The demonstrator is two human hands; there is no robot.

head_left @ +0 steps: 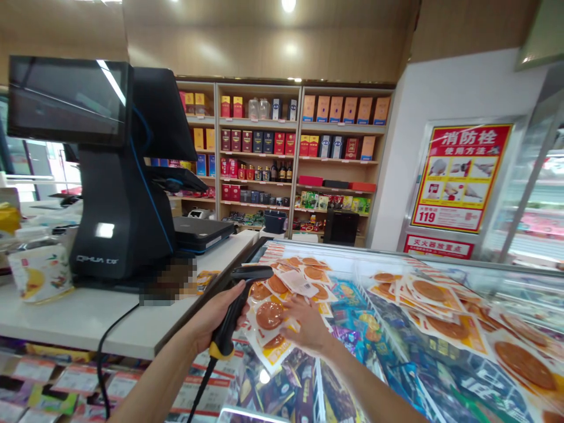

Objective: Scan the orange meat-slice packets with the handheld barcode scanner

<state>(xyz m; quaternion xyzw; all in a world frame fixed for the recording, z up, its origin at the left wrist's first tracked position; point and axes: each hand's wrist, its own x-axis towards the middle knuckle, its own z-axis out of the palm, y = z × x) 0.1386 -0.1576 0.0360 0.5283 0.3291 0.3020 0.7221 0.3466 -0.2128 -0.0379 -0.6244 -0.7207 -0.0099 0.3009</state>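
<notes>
My left hand (220,308) is wrapped round the handle of a black and yellow barcode scanner (231,314). Its head points right, over flat snack packets (268,315) with round brown pieces showing through clear windows. These packets lie piled on the glass top of a freezer chest. On that pile rests my right hand (306,326), fingers spread and touching the packets. Just beyond its fingertips, one packet (297,282) lies with its pale printed back upward. More of the same packets (434,302) are heaped to the right.
A white counter (39,323) at the left carries a black checkout terminal (118,205) and a standing pouch (42,270). The scanner's cable hangs below my left hand. Colourful packs (352,317) show inside the freezer. Shelves (259,123) of boxes and bottles stand behind.
</notes>
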